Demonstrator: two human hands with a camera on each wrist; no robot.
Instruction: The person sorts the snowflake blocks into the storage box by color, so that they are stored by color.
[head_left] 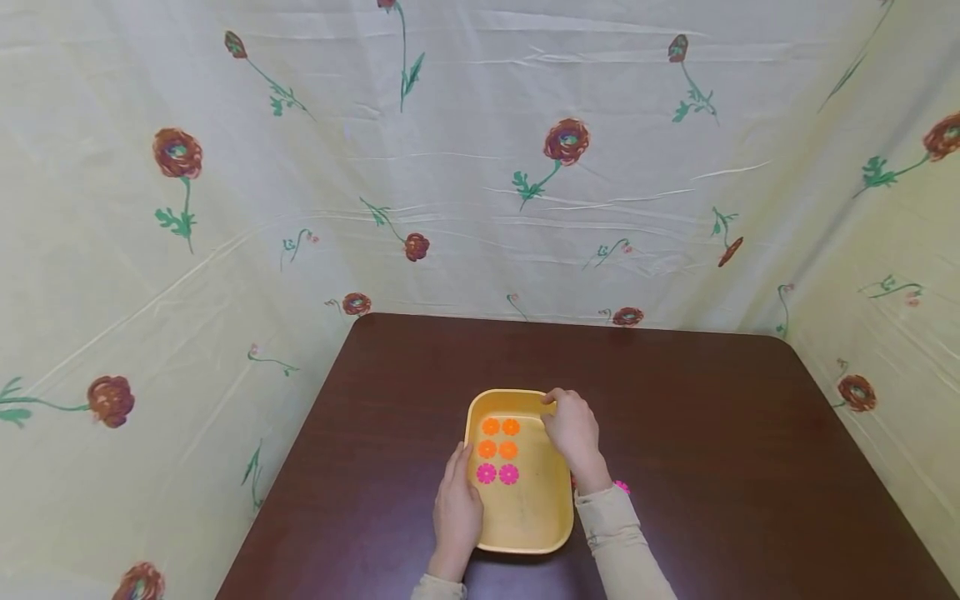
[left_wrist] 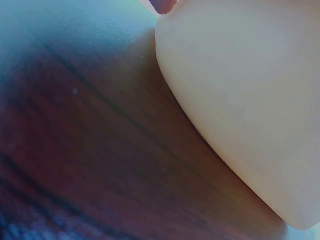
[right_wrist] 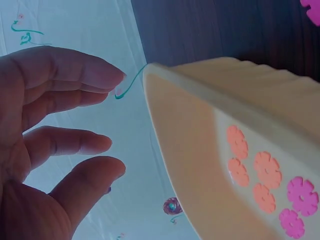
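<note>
A yellow plastic tray (head_left: 525, 517) lies on the dark wooden table (head_left: 712, 433). Inside it, several orange flower-shaped discs (head_left: 499, 438) sit in two rows, with two pink discs (head_left: 498, 474) just below them. My left hand (head_left: 457, 492) rests flat against the tray's left wall (left_wrist: 250, 100), fingers straight; one fingertip (left_wrist: 164, 5) shows in the left wrist view. My right hand (head_left: 566, 417) hovers over the tray's far right corner. In the right wrist view its fingers (right_wrist: 95, 72) are loosely spread, hold nothing and stay clear of the rim (right_wrist: 200, 85).
Another pink disc (head_left: 621, 486) lies on the table beside my right wrist, also seen as the pink disc (right_wrist: 312, 7) in the right wrist view. A pale floral cloth (head_left: 480, 167) walls in the table at the back and both sides.
</note>
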